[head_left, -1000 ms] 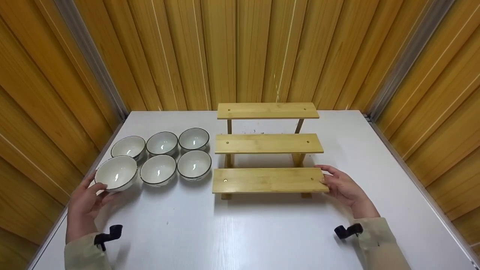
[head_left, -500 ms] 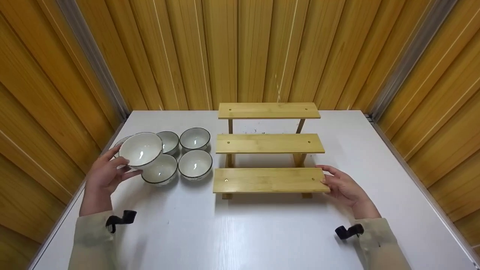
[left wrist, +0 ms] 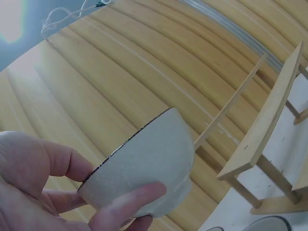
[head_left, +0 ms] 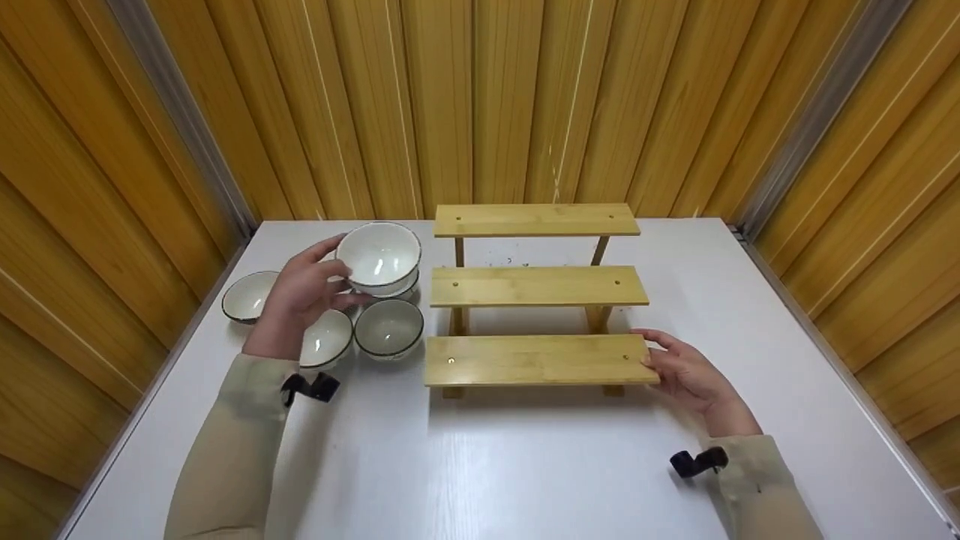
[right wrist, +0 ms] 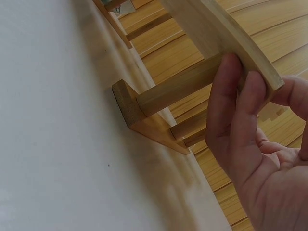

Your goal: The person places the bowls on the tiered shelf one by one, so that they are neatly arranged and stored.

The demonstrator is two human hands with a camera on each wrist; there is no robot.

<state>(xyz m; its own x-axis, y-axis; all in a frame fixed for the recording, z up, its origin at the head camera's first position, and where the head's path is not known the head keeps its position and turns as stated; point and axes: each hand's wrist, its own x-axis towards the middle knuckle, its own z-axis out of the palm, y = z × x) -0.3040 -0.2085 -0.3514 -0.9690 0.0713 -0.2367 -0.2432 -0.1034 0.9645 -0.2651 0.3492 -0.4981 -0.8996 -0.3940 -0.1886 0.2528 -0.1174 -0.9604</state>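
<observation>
My left hand [head_left: 304, 289] holds a white bowl [head_left: 379, 256] with a thin dark rim, thumb at the rim and fingers beneath. It is lifted above the back row of bowls. From the left wrist view, the raised bowl [left wrist: 144, 163] is tilted, its outer wall facing the camera. At the right end of the lowest board of a three-tier bamboo rack [head_left: 540, 360], my right hand [head_left: 690, 379] grips the edge. The right wrist view shows fingertips under the board [right wrist: 226, 29] beside a round leg, with the thumb over the board's end.
Several more bowls stand on the white table [head_left: 480, 465] left of the rack, including a front one [head_left: 388, 330] and a far-left one [head_left: 251, 298]. The forearm and raised bowl partly hide some. Wood-panelled walls [head_left: 502, 97] enclose the back and sides.
My left hand has lifted the bowl from the front left of the group and carried it right and back, over the other bowls. My right hand stays on the rack.
</observation>
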